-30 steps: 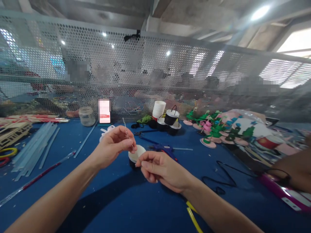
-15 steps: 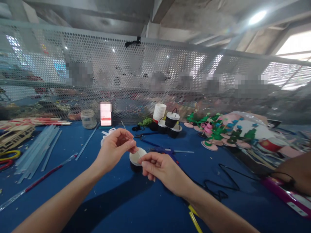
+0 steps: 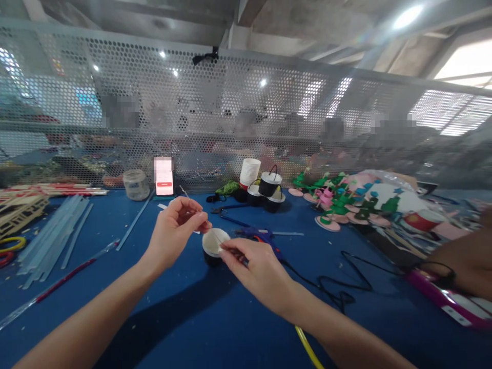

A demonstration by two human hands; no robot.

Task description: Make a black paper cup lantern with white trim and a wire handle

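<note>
My left hand [image 3: 172,228] is closed in a pinch over the left side of a small paper cup with a black outside and white inside [image 3: 212,259]. A thin pale strand [image 3: 217,236] runs from its fingertips, above the cup, to the pinched fingers of my right hand [image 3: 259,269]. Whether the strand is wire or thread, I cannot tell. A thin light tip [image 3: 183,191] sticks up behind my left hand. The cup stands upright on the blue table, partly covered by my right fingers. Just behind lies a blue glue gun [image 3: 265,237] with a clear stick in its rear.
Handled black cups [image 3: 271,185] and a white cup stack [image 3: 250,171] stand at the back, near pliers [image 3: 234,218]. A phone [image 3: 164,177] and jar [image 3: 136,185] are back left, glue sticks [image 3: 57,236] left. Green figures [image 3: 338,207] and a purple power strip [image 3: 442,294] are right.
My fingertips have drawn slightly apart, and more of the strand shows between them. The whole view has shifted a little. The cup still stands below my hands.
</note>
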